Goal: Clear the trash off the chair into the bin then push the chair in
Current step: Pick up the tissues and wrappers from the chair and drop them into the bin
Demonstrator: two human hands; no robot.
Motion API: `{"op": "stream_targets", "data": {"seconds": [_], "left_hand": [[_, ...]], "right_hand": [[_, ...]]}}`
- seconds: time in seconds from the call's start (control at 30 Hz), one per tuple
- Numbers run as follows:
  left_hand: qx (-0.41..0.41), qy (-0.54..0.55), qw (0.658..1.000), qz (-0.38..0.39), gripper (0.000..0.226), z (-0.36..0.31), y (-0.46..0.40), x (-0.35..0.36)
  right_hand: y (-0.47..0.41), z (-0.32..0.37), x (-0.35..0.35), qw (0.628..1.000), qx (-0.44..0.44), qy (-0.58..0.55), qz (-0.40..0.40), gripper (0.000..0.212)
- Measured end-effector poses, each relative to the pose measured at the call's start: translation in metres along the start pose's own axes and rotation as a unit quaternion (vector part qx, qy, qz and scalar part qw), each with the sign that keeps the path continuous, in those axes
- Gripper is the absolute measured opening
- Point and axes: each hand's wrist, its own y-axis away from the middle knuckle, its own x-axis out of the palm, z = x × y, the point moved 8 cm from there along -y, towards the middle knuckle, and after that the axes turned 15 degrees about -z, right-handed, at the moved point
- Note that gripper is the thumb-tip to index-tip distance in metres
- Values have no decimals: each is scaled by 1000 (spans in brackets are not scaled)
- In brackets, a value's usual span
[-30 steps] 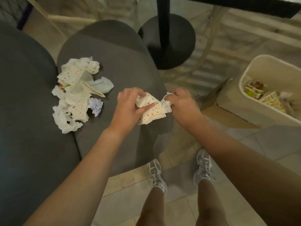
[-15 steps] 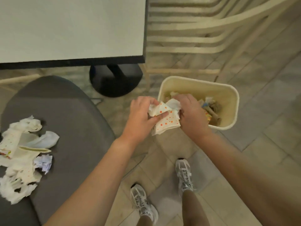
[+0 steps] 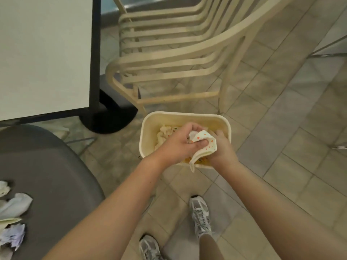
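Both hands hold a crumpled orange-dotted paper wrapper point(image 3: 205, 145) directly over the cream bin point(image 3: 148, 128) on the floor. My left hand point(image 3: 180, 145) grips it with curled fingers and thumb. My right hand point(image 3: 222, 147) holds its right side; those fingers are hidden behind the paper. The bin has other trash point(image 3: 163, 135) inside. The grey chair seat point(image 3: 50, 175) fills the lower left, with a pile of white tissues and wrappers point(image 3: 13, 212) at its left edge.
A white table with a black edge point(image 3: 47, 53) and a black pedestal base point(image 3: 110, 117) stands at the upper left. A stack of cream plastic chairs point(image 3: 169, 59) sits behind the bin. My feet in grey sneakers point(image 3: 200, 214) stand on the tiled floor.
Both hands carried the dotted wrapper from above the chair seat rightward and now hold it over the bin's opening. The view swung right, so the trash pile slid to the left edge.
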Motion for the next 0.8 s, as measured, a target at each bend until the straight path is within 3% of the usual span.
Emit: {"op": "stream_targets", "data": {"seconds": [0.1,0.2,0.37,0.43,0.53,0.6,0.67,0.73,0.8], "left_hand": [[-2,-58,998,4,23,19,-8,8],[-49,-89,993,-53,23,40,-15,-9],[-49,-240,958,-147,34,49,-24,-38],[-91,-240,949,-183,37,52,-24,-46],[-133,-180,959,-175,47,56,-21,-42],[-91,-198,959,-179,46,48,-13,-39],[15,-266,946,-184,41,33,-6,-35],[99,-352,922,-131,35,28,-4,-21],[96,-423,899,-55,34,38,-4,-10]], "right_hand": [[1,1,2,999,2,33,17,33],[4,5,-4,999,-12,38,-11,31],[8,8,-8,997,-39,52,-32,37],[9,7,-10,997,-38,48,-44,31],[11,8,-14,996,-40,44,-64,31],[13,9,-16,996,-44,42,-70,31],[14,10,-17,996,-43,43,-72,31],[15,12,-17,995,-47,44,-74,32],[16,14,-15,994,-54,54,-73,33]]}}
